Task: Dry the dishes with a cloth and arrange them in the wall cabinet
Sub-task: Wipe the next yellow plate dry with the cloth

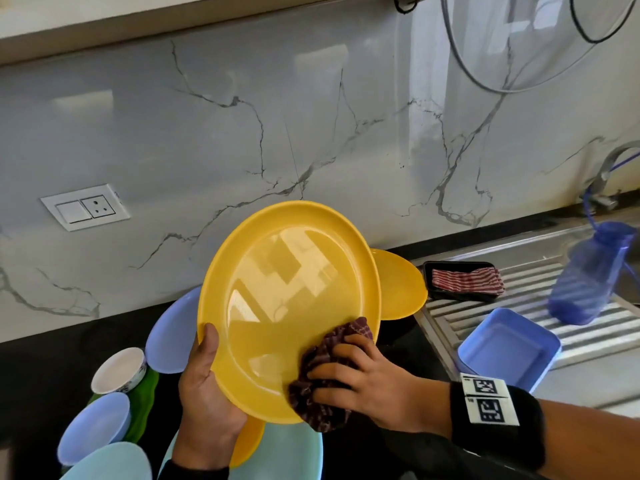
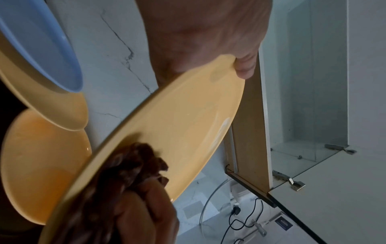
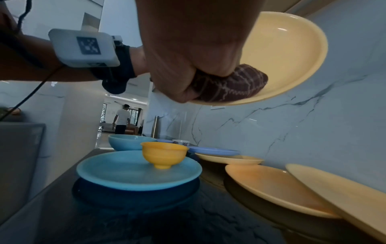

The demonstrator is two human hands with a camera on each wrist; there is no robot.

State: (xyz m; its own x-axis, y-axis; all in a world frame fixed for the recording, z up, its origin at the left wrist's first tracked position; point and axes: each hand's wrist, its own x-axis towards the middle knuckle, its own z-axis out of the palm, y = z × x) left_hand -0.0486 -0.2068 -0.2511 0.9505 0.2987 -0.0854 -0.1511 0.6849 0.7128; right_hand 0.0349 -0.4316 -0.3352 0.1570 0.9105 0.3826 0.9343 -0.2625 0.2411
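From the head view, the left hand (image 1: 207,393) grips the near-left rim of a large yellow plate (image 1: 287,299), thumb lying on the upper face and fingers hidden beneath, holding it tilted above the black worktop (image 1: 45,368). The right hand (image 1: 360,386) has its fingers curled round a bunched dark checked cloth (image 1: 322,386), which it presses on the plate's near-right rim. Left of the left hand sit a white bowl (image 1: 117,370) and lilac plates (image 1: 169,334); beyond the right hand lie a blue tub (image 1: 505,348), a blue jug (image 1: 588,271) and a striped cloth in a black tray (image 1: 467,280) on the ribbed drainer (image 1: 588,327). From the left wrist view, the left hand (image 2: 208,36) holds the yellow plate (image 2: 188,115) at its top edge, a fingertip wrapped over the rim; the cloth (image 2: 129,168) and the right hand (image 2: 142,211) press on the lower part, and the open wall cabinet (image 2: 309,99) stands to the right. From the right wrist view, the right hand (image 3: 192,52) clenches the cloth (image 3: 231,82) against the plate (image 3: 288,54); below it stand a small yellow bowl (image 3: 164,153) on a turquoise plate (image 3: 137,171), with more yellow plates (image 3: 271,186) beside.
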